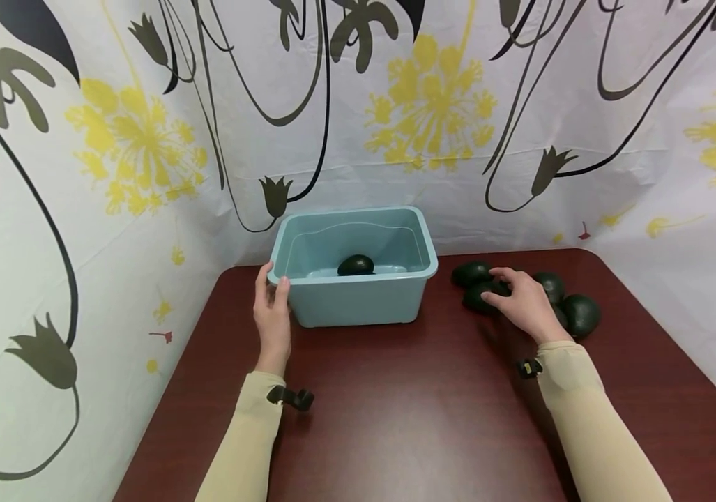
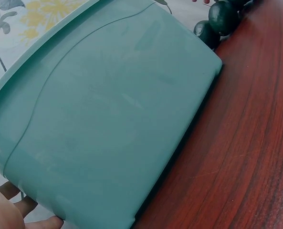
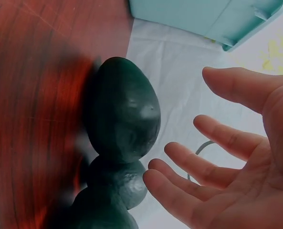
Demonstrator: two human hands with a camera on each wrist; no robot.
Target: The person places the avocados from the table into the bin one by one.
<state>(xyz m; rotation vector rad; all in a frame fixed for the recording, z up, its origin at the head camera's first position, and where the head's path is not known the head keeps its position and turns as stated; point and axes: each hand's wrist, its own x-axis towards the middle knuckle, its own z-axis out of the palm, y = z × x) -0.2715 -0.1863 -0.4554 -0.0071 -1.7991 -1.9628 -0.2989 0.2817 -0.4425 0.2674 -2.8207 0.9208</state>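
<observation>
A light blue plastic bin (image 1: 358, 301) stands upright on the table, one dark green avocado (image 1: 355, 265) lying inside. My left hand (image 1: 272, 324) is at the bin's front left corner, its fairly straight fingers (image 2: 27, 206) touching the outside of the wall. Over a group of dark avocados to the right of the bin, my right hand (image 1: 523, 307) hovers with fingers spread and holds nothing. Nearest to it in the right wrist view is one large avocado (image 3: 124, 112), apart from the fingertips (image 3: 172, 148). The hand hides part of the group in the head view.
Several avocados (image 1: 580, 316) rest on the dark red wooden table (image 1: 395, 404), near its right back edge. White cloth (image 1: 345, 167) with a flower print hangs behind the table and along both sides. A black strap mount (image 1: 291, 398) sits on each sleeve's wrist.
</observation>
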